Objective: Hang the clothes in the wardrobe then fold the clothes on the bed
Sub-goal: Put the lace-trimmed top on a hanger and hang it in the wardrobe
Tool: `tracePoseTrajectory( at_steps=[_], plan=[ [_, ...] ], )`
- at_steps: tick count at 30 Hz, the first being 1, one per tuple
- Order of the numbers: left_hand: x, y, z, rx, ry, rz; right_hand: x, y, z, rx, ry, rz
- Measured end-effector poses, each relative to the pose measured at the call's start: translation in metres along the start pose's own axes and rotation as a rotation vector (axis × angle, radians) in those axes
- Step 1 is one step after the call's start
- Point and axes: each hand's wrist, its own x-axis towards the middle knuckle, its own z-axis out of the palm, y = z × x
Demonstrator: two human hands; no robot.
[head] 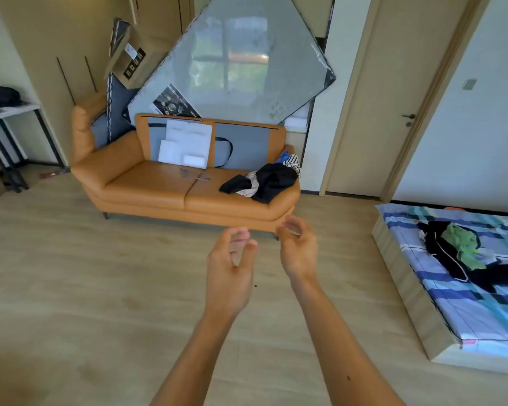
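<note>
A heap of dark, beige and striped clothes (266, 178) lies on the right seat of an orange sofa (147, 186). On the low bed (481, 312) at the right, black clothes (446, 253) and a green garment (461, 244) are spread over a blue striped sheet. My left hand (230, 269) and my right hand (298, 247) are both raised over the floor in front of the sofa, fingers loosely curled and apart, holding nothing. A thin clear hanger (194, 174) lies on the sofa seat. No wardrobe interior is in sight.
A plastic-wrapped mattress (232, 60) leans behind the sofa with a cardboard box (132, 58) beside it. A table with black legs (12, 133) stands at the left. A closed door (384, 106) is at the right. Wooden floor (85, 273) stretches between me and the sofa.
</note>
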Motion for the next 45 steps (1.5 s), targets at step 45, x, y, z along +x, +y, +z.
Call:
tracePoseTrajectory(
  at_steps=[45],
  plan=[
    [0.680,-0.255,0.241,0.005,-0.098,-0.146,0.708,0.134,0.252,-0.059,-0.116,0.174]
  ],
)
